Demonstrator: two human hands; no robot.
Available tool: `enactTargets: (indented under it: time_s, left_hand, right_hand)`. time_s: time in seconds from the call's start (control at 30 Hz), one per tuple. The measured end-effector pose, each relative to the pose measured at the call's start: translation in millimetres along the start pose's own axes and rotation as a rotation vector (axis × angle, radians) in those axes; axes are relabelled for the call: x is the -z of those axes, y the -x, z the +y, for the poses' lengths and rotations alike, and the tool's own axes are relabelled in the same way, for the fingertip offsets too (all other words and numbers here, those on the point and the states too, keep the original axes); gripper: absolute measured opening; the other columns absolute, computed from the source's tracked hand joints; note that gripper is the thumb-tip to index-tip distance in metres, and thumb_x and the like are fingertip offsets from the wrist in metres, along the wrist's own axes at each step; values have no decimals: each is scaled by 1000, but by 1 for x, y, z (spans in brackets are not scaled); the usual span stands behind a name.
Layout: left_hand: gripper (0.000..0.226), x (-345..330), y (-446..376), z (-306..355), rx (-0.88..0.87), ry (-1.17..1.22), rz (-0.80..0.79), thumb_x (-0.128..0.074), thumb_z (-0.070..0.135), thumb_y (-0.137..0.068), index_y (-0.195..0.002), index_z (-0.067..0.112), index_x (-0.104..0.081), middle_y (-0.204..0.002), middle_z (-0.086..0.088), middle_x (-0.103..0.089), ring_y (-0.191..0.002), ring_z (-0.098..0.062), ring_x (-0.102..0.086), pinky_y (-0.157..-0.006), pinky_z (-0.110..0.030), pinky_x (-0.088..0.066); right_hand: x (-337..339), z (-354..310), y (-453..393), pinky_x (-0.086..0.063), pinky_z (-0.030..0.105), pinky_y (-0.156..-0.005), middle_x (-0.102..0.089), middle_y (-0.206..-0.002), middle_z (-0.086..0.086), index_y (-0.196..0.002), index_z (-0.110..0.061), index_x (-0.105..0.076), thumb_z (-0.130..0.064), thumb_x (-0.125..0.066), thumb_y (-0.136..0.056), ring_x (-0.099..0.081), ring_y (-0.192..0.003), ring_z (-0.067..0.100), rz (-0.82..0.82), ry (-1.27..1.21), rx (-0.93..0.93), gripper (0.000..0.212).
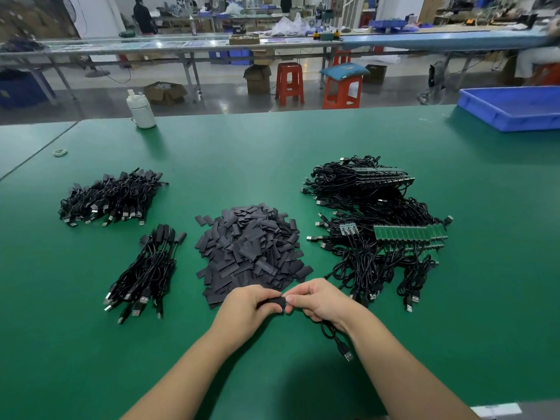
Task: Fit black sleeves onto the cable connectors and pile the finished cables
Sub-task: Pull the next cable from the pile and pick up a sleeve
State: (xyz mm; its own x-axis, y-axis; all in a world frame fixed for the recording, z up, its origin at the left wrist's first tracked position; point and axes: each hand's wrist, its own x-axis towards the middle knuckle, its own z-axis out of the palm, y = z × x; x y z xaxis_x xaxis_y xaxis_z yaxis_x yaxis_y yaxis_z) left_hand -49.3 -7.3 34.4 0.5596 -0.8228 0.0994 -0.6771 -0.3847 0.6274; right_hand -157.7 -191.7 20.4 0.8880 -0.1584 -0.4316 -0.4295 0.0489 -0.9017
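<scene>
Both forearms are bare up to the frame's lower edge, with no sleeves in view. The left hand (248, 304) and right hand (321, 300) wear no gloves, rings or watch.

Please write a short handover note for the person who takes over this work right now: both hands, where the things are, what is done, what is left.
Left hand holds a black sleeve; right hand holds the cable, its USB plug hanging below.
Loose sleeves are heaped in the middle.
Done: two piles of sleeved cables on the left.
Left: the large bundle of bare-board cables on the right, plus the one in hand.
</scene>
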Motion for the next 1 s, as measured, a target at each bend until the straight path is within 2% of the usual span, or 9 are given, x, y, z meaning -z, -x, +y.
enactTargets:
  time_s: [0.2,0.33,0.47,0.73,1.0]
  left_hand:
    - [24,-2,-4,6,-87,-140,4,-66,38,-90,-112,29,-72,-101,11,-70,-95,-9,-63,-86,-27,-49]
    - [16,-1,-3,9,-32,-32,63,-70,30,-88,-103,28,-75,-93,10,-72,-87,-8,-64,-83,-29,-51]
    - [16,-6,-3,11,24,52,103,-73,21,-86,-101,25,-77,-92,10,-73,-87,-5,-64,-86,-26,-50]
    - [22,0,-6,7,-110,-125,-32,-63,31,-93,-112,25,-72,-100,5,-68,-93,-12,-63,-87,-28,-49]
    - [18,-3,-2,11,-135,-77,39,-65,29,-93,-107,23,-75,-94,5,-70,-87,-11,-64,-82,-26,-50]
  right_hand:
    - [-1,-2,2,-31,19,-42,-76,-88,4,-104,-13,-75,-19,-66,-95,-35,-46,7,8,13,7,14]
    - [-2,-2,3,-37,20,-43,-77,-96,7,-109,-10,-73,-19,-64,-96,-38,-47,8,12,2,41,18]
    - [-6,1,3,-41,22,-43,-77,-96,5,-108,-9,-72,-19,-62,-98,-41,-45,8,14,67,78,17]
    - [-6,2,0,-46,24,-46,-77,-92,8,-113,-5,-67,-18,-57,-101,-48,-45,9,2,43,54,20]
    - [-4,3,0,-47,24,-47,-77,-91,9,-110,-5,-69,-17,-58,-101,-50,-46,9,-22,20,53,19]
